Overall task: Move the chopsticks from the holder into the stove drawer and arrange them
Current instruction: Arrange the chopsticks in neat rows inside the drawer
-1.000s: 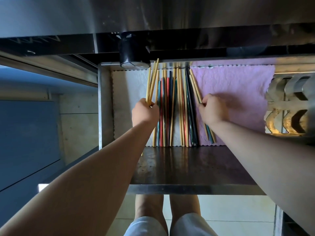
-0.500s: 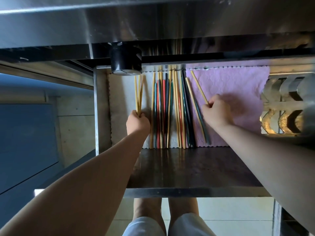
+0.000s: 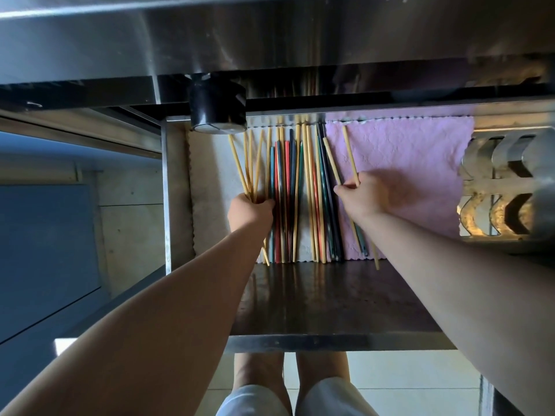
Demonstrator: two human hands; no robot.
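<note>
The chopsticks lie in the open drawer at the middle of the frame, a close row of yellow, red, teal and dark sticks running front to back, mostly on a white cloth. At the row's left edge the left hand grips a yellow bundle, fingers curled round its lower part. A second ago that bundle leaned across the row; now it sits to the left of it and has fanned out at the far end. On the right, the right hand pinches a pale pair between thumb and curled fingers. This pair has come away from the row's right edge and now slants over the pink cloth. So the moving looks done and the arranging is under way: both edge groups are loose and likely need squaring against the row. Above, a black knob hangs under the steel counter; a metal rack stands at the right. The holder is out of view.
</note>
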